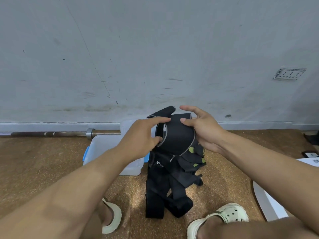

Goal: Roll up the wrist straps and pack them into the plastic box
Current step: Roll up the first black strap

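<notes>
Beside cream clogs, both hands pinching a black strap, curling it for rolling above box.

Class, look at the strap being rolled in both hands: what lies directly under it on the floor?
Under the rolled strap lies a pile of loose black straps, one with yellow-green patches. How many straps there are cannot be told, since they overlap.

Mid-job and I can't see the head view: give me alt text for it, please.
Both hands hold a black wrist strap curled into a loose roll, left hand at its open end, right hand on its side. Below lies a pile of black straps on the brown floor, beside a clear plastic box.
</notes>
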`<move>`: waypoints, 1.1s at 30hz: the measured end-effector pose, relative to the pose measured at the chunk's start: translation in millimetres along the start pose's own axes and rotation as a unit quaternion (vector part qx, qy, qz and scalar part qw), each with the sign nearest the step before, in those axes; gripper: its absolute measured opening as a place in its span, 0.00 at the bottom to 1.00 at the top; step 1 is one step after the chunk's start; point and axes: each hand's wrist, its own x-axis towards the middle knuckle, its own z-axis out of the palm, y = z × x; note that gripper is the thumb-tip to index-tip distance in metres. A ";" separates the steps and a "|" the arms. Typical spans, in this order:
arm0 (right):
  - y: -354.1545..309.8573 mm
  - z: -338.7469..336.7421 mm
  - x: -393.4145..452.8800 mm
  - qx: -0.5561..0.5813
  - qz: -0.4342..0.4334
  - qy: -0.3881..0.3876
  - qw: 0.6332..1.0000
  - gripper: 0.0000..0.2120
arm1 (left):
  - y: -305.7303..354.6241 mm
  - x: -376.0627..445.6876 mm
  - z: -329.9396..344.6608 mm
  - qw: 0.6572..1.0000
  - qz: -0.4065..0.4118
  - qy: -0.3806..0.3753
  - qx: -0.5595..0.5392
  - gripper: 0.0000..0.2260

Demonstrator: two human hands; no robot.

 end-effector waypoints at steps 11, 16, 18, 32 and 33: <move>1.6 -3.9 -9.2 -0.071 0.044 -0.145 0.986 0.29 | 4.9 6.4 1.4 0.983 -0.111 0.147 0.026 0.10; 1.6 -0.1 -17.5 -0.092 0.048 -0.206 0.973 0.21 | -11.6 10.2 -4.9 0.970 -0.193 0.147 0.019 0.10; -5.1 -1.2 -17.3 -0.052 0.046 -0.218 0.974 0.18 | -20.5 10.6 -5.2 0.968 -0.212 0.126 0.038 0.09; -13.3 0.5 -14.5 -0.097 0.010 -0.129 0.987 0.14 | -4.7 5.2 -8.6 0.962 -0.107 0.041 -0.248 0.10; -11.7 1.5 -14.7 -0.127 0.003 -0.098 0.987 0.12 | -0.4 4.6 -8.3 0.957 -0.106 0.047 -0.266 0.09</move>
